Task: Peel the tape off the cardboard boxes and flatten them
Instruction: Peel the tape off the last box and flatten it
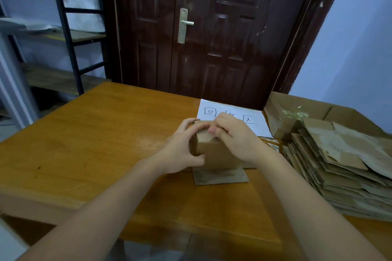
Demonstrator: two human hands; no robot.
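Both hands are working the top of a small brown cardboard box (214, 150), which is standing upright on the orange-brown wooden table (101, 133), nearer its far edge than the near one and right of the middle. The left hand (184, 146) is cradling the box's left side, thumb low on the near face, fingers (199, 128) curling over the top edge. The right hand (233, 135) is hunching over the top from the right, its fingers curled tightly and apparently pinching at something on the top seam; whether they have the tape itself, I cannot tell, since the knuckles are hiding it.

Here is where it could slip: the box is light and is sitting on a loose flat piece of grey-brown cardboard (220, 177), so a sharp tug could skid the whole thing toward the near edge instead of lifting tape. If the left hand is only bracing lightly, the box may tip backward onto the white paper sheet with handwritten characters (231, 112) lying just behind it. Pulling at a steep angle is likely to tear the paper skin off the cardboard, or snap the tape short and leave a stub.

At the right edge, a tall stack of flattened brown cardboard sheets (343, 167) is leaning unevenly beside a large open cardboard carton (282, 116); a swinging elbow could send those sliding.
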